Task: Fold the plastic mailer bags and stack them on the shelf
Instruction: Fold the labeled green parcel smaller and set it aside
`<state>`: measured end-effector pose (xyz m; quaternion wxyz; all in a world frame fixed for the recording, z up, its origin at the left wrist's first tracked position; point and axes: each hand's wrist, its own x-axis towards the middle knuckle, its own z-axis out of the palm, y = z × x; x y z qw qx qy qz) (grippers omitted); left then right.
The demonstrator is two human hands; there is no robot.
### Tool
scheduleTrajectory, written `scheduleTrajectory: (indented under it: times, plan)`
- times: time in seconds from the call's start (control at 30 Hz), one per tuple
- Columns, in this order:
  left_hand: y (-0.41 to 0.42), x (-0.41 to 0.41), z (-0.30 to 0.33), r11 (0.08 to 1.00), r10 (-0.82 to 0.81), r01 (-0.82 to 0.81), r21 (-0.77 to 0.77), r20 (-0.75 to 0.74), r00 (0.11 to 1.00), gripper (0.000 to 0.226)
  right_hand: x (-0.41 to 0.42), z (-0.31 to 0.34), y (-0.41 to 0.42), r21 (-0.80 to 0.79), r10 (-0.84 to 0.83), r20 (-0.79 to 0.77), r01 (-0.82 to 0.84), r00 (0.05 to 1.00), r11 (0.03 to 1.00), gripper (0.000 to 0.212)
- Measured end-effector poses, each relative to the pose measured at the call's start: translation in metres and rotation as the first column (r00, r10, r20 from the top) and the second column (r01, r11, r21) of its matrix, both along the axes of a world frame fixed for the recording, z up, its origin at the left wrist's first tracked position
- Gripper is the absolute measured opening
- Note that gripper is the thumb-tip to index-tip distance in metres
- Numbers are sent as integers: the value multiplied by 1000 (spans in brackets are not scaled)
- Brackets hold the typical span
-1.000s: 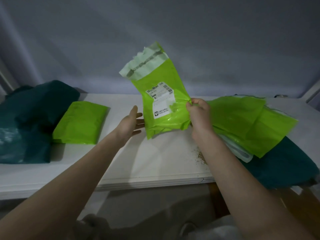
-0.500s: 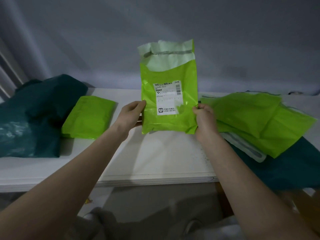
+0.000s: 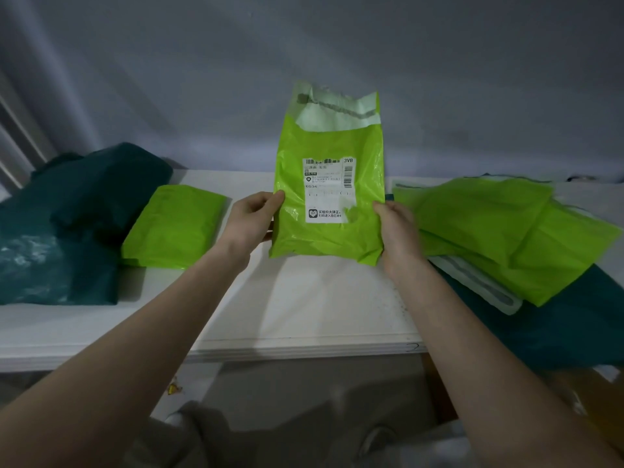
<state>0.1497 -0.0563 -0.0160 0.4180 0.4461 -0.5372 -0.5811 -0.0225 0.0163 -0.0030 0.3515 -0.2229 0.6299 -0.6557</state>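
Observation:
A lime-green plastic mailer bag [image 3: 332,143] with a white shipping label and a torn white flap on top stands upright over the white shelf [image 3: 304,298]. My left hand [image 3: 251,217] pinches its left edge and my right hand [image 3: 398,228] grips its right edge. A folded green mailer [image 3: 175,224] lies flat on the shelf to the left. Several unfolded green mailers [image 3: 499,224] lie in a loose pile on the right.
Dark teal bags [image 3: 67,224] are heaped at the left end of the shelf, and another teal bag [image 3: 574,319] lies under the right pile and hangs over the edge. A grey wall stands close behind. The shelf's front edge runs below my forearms.
The held mailer went from tilted left to upright and square. My left hand, open beside it a second ago, has closed on its left edge.

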Motion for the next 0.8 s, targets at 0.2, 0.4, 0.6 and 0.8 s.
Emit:
scheduleTrajectory:
  times: [0.2,0.4,0.6,0.8]
  plan:
    - [1,-1,1,999,40,-40,-8,22,999,27,-3,-7,1,20,1,-212,4,977,1000,30]
    - [1,1,-2,997,77,-77,-3,86,993,26,-4,-15,5,31,30,-607,-14,794,999,23]
    - [4,5,-2,1000,20,-19,-12,79,997,26,-4,-16,5,56,52,-552,-26,832,998,29]
    - [8,8,0,1000,3,-1,-11,147,989,23,-7,-19,6,15,48,-564,-48,824,999,36]
